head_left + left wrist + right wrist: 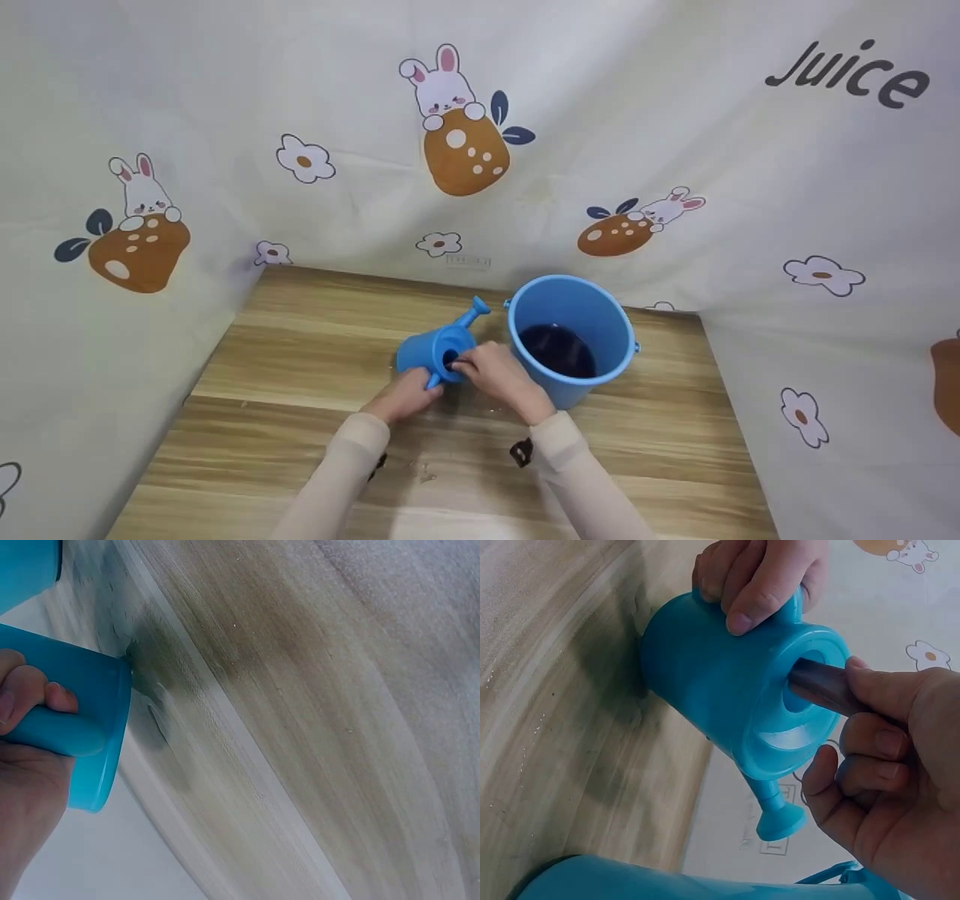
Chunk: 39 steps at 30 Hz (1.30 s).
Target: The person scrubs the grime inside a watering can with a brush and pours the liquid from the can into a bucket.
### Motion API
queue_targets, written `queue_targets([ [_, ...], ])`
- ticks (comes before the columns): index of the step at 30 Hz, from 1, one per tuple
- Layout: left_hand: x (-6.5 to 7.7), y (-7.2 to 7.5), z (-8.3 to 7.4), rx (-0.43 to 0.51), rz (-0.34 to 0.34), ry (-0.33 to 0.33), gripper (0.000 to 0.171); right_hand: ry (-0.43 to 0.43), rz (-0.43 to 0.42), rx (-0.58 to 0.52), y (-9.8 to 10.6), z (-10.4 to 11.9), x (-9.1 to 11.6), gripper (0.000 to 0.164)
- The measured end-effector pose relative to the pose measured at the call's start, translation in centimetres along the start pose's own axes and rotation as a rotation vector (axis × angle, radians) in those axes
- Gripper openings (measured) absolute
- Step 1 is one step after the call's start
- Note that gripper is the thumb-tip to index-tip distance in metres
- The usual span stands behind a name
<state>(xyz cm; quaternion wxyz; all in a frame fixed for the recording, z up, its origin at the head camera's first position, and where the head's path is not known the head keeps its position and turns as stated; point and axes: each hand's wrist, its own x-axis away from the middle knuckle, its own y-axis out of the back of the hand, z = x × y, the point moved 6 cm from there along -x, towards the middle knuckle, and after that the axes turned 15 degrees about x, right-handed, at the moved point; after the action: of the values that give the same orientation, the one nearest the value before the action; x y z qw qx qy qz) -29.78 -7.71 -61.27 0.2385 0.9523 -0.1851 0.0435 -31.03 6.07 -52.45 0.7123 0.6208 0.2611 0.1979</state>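
left fingers (761,596) snug round watering can (705,664) handle (56,731) — right fingers (877,741) in a pinch on dark rod (823,682)

Both hands are busy in the middle of the wooden table (300,367), and we see the left hand (405,394) gripping the handle (433,381) of a blue watering can (418,352). The right hand (499,371) has its fingertips right at the can's opening, pinching a dark thing (451,361) too small for us to make out! The spout (466,316) angles far and right, and just right of it stands our blue bucket (562,393), dark liquid (559,351) lying inside. Pale cloth (337,97) wraps the left, far and right sides, printed with rabbits, flowers and, far right, "Juice".
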Motion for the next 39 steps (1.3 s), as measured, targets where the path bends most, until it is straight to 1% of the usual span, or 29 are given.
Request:
queue_targets([
  [3,0.0,0.0,0.0,-0.002,-0.010,-0.017,0.034,-0.014,0.003,-0.014,0.1,-0.2,0.1,0.028],
  [9,0.0,0.0,0.2,0.030,0.009,0.001,0.034,-0.041,-0.003,-0.071,0.6,-0.5,0.5,0.032],
  [17,0.0,0.1,0.2,0.012,0.003,0.002,0.034,-0.111,-0.003,-0.178,1.5,-1.0,0.9,0.035],
  [19,0.0,0.1,0.2,0.007,0.000,0.011,0.033,-0.120,-0.008,-0.189,1.7,-1.0,0.9,0.035],
  [24,0.0,0.0,0.2,0.009,-0.003,0.027,0.033,-0.123,-0.023,-0.174,1.9,-0.8,1.0,0.036],
  [26,0.0,0.0,0.2,0.012,-0.002,0.023,0.033,-0.122,-0.032,-0.167,1.8,-0.7,1.0,0.036],
  [33,0.0,-0.1,0.1,-0.011,-0.010,-0.037,0.034,-0.127,-0.071,-0.172,0.8,-0.5,0.9,0.039],
  [39,-0.1,-0.2,0.2,0.010,0.005,-0.011,0.034,-0.146,-0.060,-0.168,-0.6,-0.2,0.6,0.036],
])
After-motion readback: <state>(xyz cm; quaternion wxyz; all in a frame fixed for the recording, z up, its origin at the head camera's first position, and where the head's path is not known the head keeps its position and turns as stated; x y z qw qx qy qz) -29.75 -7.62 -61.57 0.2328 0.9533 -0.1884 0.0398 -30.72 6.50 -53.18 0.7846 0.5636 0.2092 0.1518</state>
